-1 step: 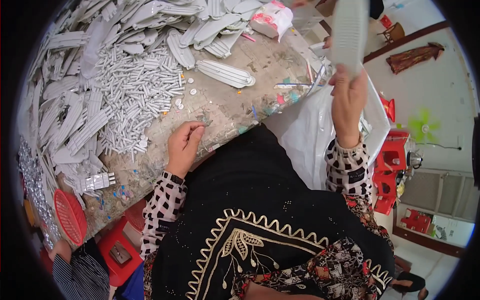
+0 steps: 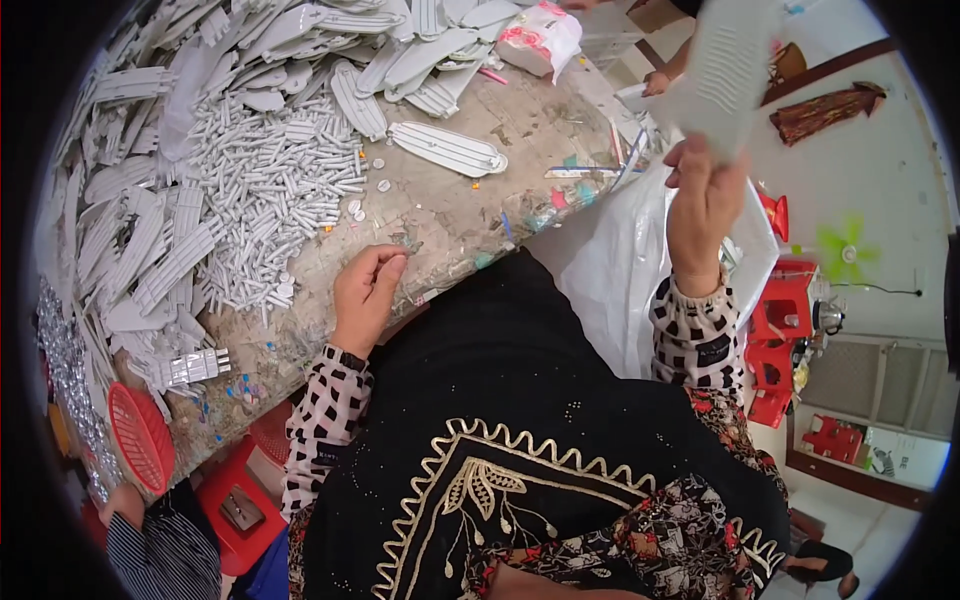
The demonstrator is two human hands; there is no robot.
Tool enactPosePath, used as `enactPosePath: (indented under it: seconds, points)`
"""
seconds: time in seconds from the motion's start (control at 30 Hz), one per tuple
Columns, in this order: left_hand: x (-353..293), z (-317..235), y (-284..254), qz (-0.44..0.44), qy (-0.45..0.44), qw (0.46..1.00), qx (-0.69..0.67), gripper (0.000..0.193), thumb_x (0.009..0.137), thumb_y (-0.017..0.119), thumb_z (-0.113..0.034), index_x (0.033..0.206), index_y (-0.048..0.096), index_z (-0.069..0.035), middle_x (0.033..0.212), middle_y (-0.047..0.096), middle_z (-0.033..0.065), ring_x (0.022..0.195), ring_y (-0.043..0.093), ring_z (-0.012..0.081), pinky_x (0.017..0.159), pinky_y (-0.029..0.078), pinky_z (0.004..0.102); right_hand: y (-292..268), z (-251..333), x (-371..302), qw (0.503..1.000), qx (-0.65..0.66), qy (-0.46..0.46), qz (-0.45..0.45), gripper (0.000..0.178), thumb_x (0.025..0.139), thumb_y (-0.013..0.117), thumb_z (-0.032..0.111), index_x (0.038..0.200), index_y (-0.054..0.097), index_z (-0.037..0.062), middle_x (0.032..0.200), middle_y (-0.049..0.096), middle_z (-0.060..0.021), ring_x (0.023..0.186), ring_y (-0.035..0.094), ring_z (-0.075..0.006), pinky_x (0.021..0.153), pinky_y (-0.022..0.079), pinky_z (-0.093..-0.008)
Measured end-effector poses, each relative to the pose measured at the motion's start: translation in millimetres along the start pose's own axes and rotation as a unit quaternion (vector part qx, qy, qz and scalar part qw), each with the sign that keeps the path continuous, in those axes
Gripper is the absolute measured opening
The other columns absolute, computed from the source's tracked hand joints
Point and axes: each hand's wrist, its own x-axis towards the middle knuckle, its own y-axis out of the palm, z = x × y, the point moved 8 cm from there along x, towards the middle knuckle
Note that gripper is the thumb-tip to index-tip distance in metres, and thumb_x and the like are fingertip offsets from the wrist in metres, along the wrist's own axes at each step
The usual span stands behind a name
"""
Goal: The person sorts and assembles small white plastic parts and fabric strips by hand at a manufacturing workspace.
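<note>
My right hand (image 2: 703, 215) is raised above the white plastic bag (image 2: 625, 270) at the table's right side. It grips the lower end of a long, pale ridged plastic piece (image 2: 728, 75), blurred by motion. My left hand (image 2: 367, 295) rests at the table's near edge, fingers curled against the thumb; whether anything is inside is hidden. Left of it spreads a heap of small white plastic tubes (image 2: 285, 185). One long, boat-shaped white plastic piece (image 2: 447, 150) lies apart on the tabletop, between the heap and the bag.
White plastic shells (image 2: 290, 35) pile up along the far and left sides of the worn table (image 2: 440, 215). A red basket (image 2: 140, 437) leans at the lower left, beside another person's striped sleeve (image 2: 165, 545). A pink-and-white package (image 2: 540, 40) stands at the back.
My right hand has tipped the ridged plastic piece, its upper end swinging to the right. My left hand stays in place.
</note>
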Motion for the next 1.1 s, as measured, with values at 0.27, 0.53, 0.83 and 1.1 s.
enactPosePath:
  seconds: [0.27, 0.53, 0.83, 1.1]
  points:
    - [8.5, -10.1, 8.2, 0.017, 0.013, 1.0, 0.008, 0.02, 0.094, 0.059, -0.018, 0.099, 0.066, 0.0, 0.085, 0.066, 0.0061, 0.077, 0.06, 0.0114, 0.071, 0.047, 0.0241, 31.7, -87.6, -24.8, 0.929, -0.325, 0.077, 0.16, 0.03, 0.093, 0.055, 0.028, 0.106, 0.054, 0.001, 0.075, 0.062, -0.0112, 0.066, 0.06, -0.0224, 0.063, 0.048, -0.0335]
    - [4.7, 1.6, 0.4, 0.008, -0.042, 0.999, -0.026, 0.018, 0.097, 0.055, -0.013, 0.1, 0.064, 0.002, 0.09, 0.066, 0.0045, 0.083, 0.059, 0.01, 0.077, 0.047, 0.0234, -97.3, -113.3, 25.5, 0.924, -0.365, 0.114, 0.012, 0.045, 0.092, 0.059, 0.041, 0.112, 0.054, 0.0012, 0.069, 0.063, -0.015, 0.061, 0.064, -0.0268, 0.058, 0.049, -0.0398]
    - [6.7, -8.5, -0.5, -0.01, -0.021, 0.999, 0.039, 0.014, 0.093, 0.061, -0.012, 0.096, 0.065, 0.001, 0.085, 0.066, 0.0046, 0.08, 0.058, 0.0088, 0.073, 0.046, 0.0233, -81.4, -62.7, 11.8, 0.94, -0.32, 0.081, 0.082, 0.038, 0.092, 0.06, 0.023, 0.126, 0.057, 0.0051, 0.11, 0.065, -0.015, 0.096, 0.065, -0.0266, 0.08, 0.051, -0.039]
    - [-1.2, -12.7, -3.7, -0.037, -0.007, 0.999, 0.033, 0.014, 0.09, 0.065, -0.013, 0.097, 0.066, -0.001, 0.081, 0.066, 0.0041, 0.073, 0.059, 0.0099, 0.067, 0.047, 0.0242, 158.4, 28.3, -54.4, 0.776, 0.061, -0.037, 0.627, 0.039, 0.087, 0.067, 0.021, 0.12, 0.059, 0.0022, 0.109, 0.065, -0.0167, 0.091, 0.063, -0.0227, 0.076, 0.05, -0.0324]
